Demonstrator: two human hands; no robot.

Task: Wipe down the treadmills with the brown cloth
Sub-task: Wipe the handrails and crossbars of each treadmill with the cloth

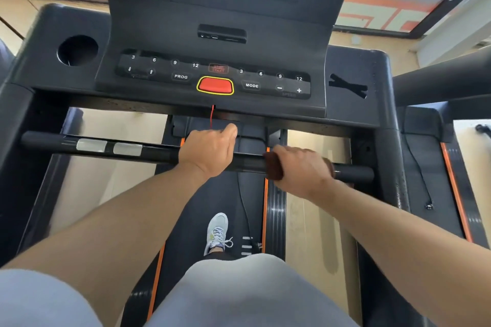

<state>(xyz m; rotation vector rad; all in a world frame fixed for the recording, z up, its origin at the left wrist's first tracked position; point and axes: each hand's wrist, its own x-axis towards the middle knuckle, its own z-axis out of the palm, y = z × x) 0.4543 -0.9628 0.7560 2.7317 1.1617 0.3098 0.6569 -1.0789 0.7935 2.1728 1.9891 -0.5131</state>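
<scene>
I stand on a black treadmill, facing its console [212,74]. A black front handlebar [148,151] with two silver grip sensors runs across below the console. My left hand [210,150] grips the middle of that bar. My right hand [300,167] is wrapped round the bar further right with the brown cloth [273,167] between palm and bar. Only the cloth's left edge and a small piece right of the hand show.
The console has a red stop button [215,85], a round cup holder [77,50] at left and a thin red safety cord [212,117] hanging down. The belt [212,202] with orange side stripes lies below, with my shoe [217,232] on it. Another treadmill [435,162] stands at right.
</scene>
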